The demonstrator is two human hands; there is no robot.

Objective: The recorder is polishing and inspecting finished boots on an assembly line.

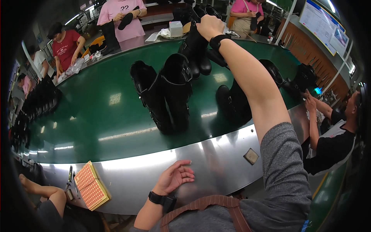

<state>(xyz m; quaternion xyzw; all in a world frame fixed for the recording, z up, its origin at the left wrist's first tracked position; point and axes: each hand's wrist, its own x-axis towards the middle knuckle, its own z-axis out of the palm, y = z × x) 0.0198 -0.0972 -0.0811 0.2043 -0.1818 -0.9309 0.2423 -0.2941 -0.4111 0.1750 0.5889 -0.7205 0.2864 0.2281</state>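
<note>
My right arm reaches to the far side of the green table. The right hand (210, 28) is closed round the upper shaft of a black boot (199, 50), which stands upright with another boot close beside it. Nearer to me, in the middle, stands a pair of tall black boots (177, 92) with open tops and buckles down their sides. Another black boot (234, 102) is to the right, partly hidden behind my forearm. Low over the metal edge, my left hand (177, 178) holds nothing, its palm turned up and fingers loosely curled and apart.
The green tabletop (89, 131) has a metal front edge (131, 185). A pad of orange-dotted sticker sheets (92, 185) lies at the left, a small square piece (251, 156) at the right. Co-workers sit across and at both sides; more boots (42, 96) line the far left.
</note>
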